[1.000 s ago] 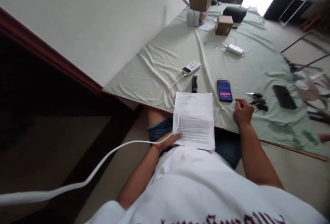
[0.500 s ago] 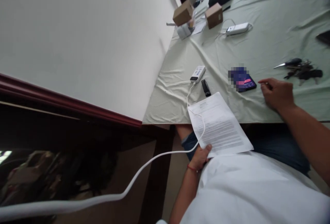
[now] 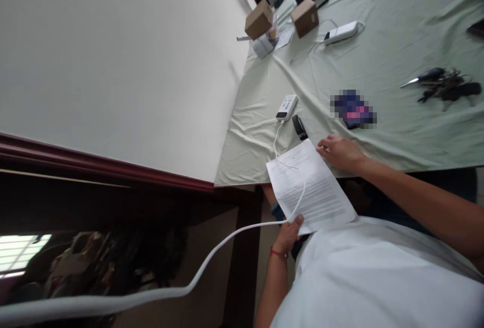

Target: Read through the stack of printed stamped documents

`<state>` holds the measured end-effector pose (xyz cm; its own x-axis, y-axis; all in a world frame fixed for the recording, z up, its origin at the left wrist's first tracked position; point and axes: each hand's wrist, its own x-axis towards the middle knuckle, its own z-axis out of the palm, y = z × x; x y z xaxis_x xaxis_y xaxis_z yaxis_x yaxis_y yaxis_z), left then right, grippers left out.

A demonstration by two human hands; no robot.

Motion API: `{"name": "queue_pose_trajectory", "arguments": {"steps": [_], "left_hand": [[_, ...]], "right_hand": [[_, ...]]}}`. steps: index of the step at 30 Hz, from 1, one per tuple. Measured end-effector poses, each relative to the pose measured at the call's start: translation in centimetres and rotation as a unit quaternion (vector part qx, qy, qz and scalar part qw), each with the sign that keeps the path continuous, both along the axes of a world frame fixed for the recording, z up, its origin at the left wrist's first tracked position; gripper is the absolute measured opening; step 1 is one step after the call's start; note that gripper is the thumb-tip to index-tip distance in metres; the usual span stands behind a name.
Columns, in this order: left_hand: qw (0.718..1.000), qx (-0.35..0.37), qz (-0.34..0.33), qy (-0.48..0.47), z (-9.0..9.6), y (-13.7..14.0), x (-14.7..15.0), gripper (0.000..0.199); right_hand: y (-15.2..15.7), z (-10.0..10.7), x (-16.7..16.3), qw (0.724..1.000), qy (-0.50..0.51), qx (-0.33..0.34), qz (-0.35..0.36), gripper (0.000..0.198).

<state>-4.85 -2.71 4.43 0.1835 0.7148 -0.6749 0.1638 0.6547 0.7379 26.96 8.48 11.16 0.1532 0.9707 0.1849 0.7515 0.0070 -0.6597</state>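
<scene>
My left hand [image 3: 290, 233], a red string round its wrist, grips the near left corner of a printed sheet of paper [image 3: 321, 194], thumb on top. The sheet slopes from my lap up over the table edge. Beside its far right edge is my right hand [image 3: 342, 153], with half-bent fingers slightly apart; whether the fingertips touch the paper I cannot tell. Beyond the sheet lie a black stapler-like object [image 3: 300, 127] and a white power bank [image 3: 287, 108]. A white cable [image 3: 234, 228] runs from the power bank across the sheet towards me.
A phone [image 3: 353, 109], its screen blurred out, lies on the green tablecloth [image 3: 397, 136]. Keys [image 3: 449, 87] are to the right. Farther back are another white device [image 3: 342, 32] with a cable and two cardboard boxes [image 3: 259, 19]. A white wall [image 3: 132, 66] borders the left.
My right hand has moved left from beside the phone to the paper's far right edge. My left hand keeps its hold on the sheet. The view has shifted slightly.
</scene>
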Motion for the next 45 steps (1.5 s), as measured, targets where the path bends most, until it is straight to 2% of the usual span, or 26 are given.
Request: {"name": "queue_pose_trajectory", "arguments": {"steps": [3, 5, 9, 16, 19, 23, 28, 30, 31, 33, 35, 37, 41, 45], "left_hand": [[0.998, 0.058, 0.027, 0.007, -0.4, 0.3, 0.0, 0.075], [0.998, 0.056, 0.039, 0.002, -0.3, 0.4, 0.2, 0.071], [0.997, 0.048, 0.054, -0.015, -0.1, 0.4, 0.5, 0.068], [0.996, 0.041, 0.064, -0.037, 0.3, 0.5, 0.6, 0.072], [0.996, 0.048, 0.066, -0.038, 0.8, 0.3, 0.8, 0.078], [0.995, 0.053, 0.068, -0.048, 1.2, 0.2, 0.9, 0.079], [0.995, 0.052, 0.072, -0.037, 1.1, 0.3, 0.8, 0.082], [0.996, 0.049, 0.072, -0.036, 1.4, 0.3, 1.0, 0.081], [0.996, 0.047, 0.072, -0.035, 1.7, 0.2, 1.2, 0.080], [0.996, 0.043, 0.070, -0.037, 2.4, 0.0, 1.5, 0.076], [0.995, 0.035, 0.075, -0.048, 3.1, -0.4, 1.7, 0.071], [0.994, 0.021, 0.087, -0.067, 3.5, -0.8, 1.6, 0.065], [0.983, -0.010, 0.161, -0.090, 3.7, -1.8, 0.6, 0.058], [0.955, 0.048, 0.281, -0.083, 3.5, -2.6, -0.2, 0.053]], "right_hand": [[1.7, -0.3, -1.6, 0.998, -0.005, -0.029, -0.053, 0.027], [2.1, -0.2, -2.0, 0.998, -0.008, -0.034, -0.058, 0.031], [1.4, 0.1, -1.9, 1.000, -0.005, 0.000, 0.017, 0.037], [1.5, -1.0, -1.5, 0.987, 0.074, 0.097, 0.107, 0.015], [1.8, -1.3, -1.3, 0.955, 0.135, 0.155, 0.216, 0.015], [1.5, -0.9, -1.1, 0.892, 0.190, 0.165, 0.375, 0.021], [0.6, 0.0, -0.7, 0.845, 0.249, 0.142, 0.452, 0.024], [0.4, 0.0, -0.5, 0.854, 0.263, 0.114, 0.435, 0.028], [0.4, -0.1, -0.5, 0.872, 0.259, 0.104, 0.401, 0.030], [0.5, -0.4, -0.4, 0.926, 0.224, 0.101, 0.287, 0.032], [0.8, -0.7, -0.5, 0.962, 0.175, 0.118, 0.175, 0.031], [1.1, -0.9, -0.4, 0.973, 0.146, 0.133, 0.122, 0.030], [1.1, -0.8, -0.4, 0.976, 0.130, 0.135, 0.109, 0.029], [0.9, -0.6, -0.4, 0.976, 0.122, 0.135, 0.120, 0.030]]}}
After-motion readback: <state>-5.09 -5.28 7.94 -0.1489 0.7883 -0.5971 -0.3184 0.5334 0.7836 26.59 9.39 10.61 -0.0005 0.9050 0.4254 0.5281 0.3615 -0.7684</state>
